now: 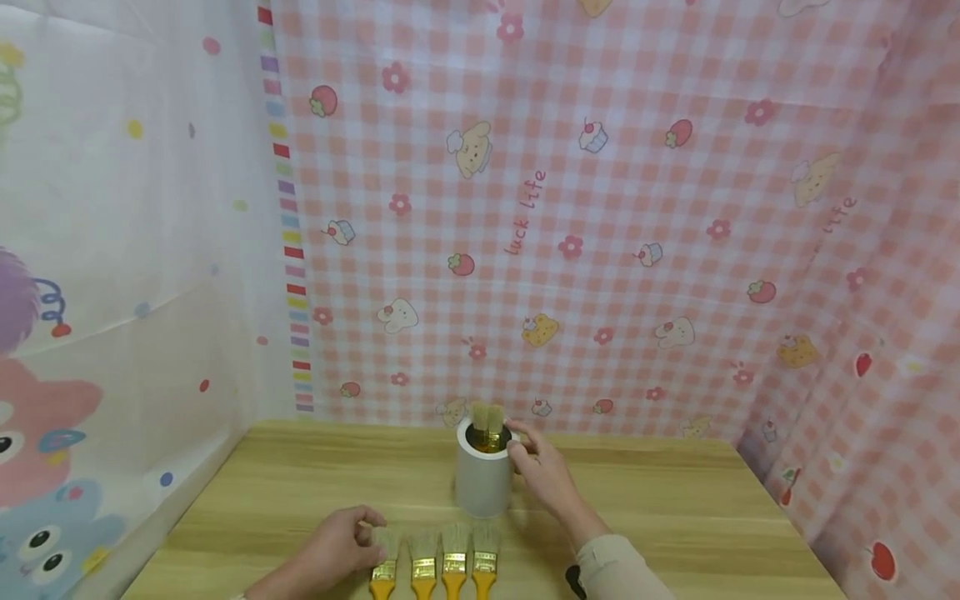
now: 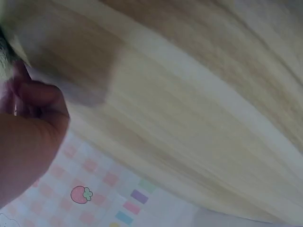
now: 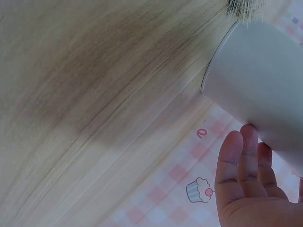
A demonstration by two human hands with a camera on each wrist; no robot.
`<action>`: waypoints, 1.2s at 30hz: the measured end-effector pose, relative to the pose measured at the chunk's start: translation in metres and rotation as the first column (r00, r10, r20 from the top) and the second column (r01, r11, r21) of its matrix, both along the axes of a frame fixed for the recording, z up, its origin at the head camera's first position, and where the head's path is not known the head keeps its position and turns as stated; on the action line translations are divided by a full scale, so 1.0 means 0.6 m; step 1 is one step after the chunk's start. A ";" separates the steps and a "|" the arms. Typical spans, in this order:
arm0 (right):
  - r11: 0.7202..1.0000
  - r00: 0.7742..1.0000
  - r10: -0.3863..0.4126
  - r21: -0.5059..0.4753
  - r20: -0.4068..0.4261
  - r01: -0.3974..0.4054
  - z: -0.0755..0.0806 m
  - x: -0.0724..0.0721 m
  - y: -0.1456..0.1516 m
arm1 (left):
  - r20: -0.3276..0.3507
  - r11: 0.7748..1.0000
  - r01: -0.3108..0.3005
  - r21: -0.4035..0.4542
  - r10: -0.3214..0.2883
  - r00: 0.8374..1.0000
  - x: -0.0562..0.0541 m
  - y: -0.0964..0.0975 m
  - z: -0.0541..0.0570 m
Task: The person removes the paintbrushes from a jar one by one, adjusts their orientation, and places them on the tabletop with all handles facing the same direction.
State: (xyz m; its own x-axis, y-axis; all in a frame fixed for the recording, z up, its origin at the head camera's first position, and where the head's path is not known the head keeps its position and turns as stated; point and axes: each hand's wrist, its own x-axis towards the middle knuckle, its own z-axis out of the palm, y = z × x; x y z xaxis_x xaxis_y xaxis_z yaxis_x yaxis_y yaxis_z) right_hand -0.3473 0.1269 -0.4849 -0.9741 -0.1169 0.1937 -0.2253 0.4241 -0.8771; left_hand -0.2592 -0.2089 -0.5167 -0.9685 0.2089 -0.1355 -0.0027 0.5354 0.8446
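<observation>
A white cylindrical cup (image 1: 483, 483) stands upright on the table, with two paintbrushes (image 1: 487, 421) in it, bristles up. My right hand (image 1: 547, 475) is at the cup's right side, near the rim. In the right wrist view its fairly straight fingers (image 3: 248, 161) touch the cup wall. Several paintbrushes with yellow handles and gold ferrules lie in a row in front of the cup. At the leftmost paintbrush (image 1: 383, 571), my left hand (image 1: 337, 542) pinches the bristles between curled fingers and thumb. Those bristles (image 2: 4, 59) show at the left wrist view's edge.
The wood-grain table (image 1: 315, 467) backs onto a pink checked cloth (image 1: 570, 292) with cartoon prints. A white printed cloth (image 1: 150, 275) hangs on the left, and another patterned cloth (image 1: 885, 400) hangs along the right side. A paintbrush (image 1: 484, 562) lies just in front of the cup.
</observation>
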 end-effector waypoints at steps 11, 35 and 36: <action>1.000 1.000 -0.010 0.010 -0.010 0.010 -0.001 -0.001 0.002 | -0.043 0.991 -0.030 -0.132 0.025 0.999 0.001 0.007 -0.003; 1.000 1.000 0.026 -0.007 -0.015 -0.026 -0.005 0.002 0.005 | -0.288 0.982 -0.129 0.134 0.164 0.944 -0.158 0.198 0.127; 1.000 0.999 0.027 -0.013 -0.016 -0.027 -0.004 0.003 0.004 | -0.293 0.982 -0.126 0.140 0.163 0.942 -0.161 0.205 0.129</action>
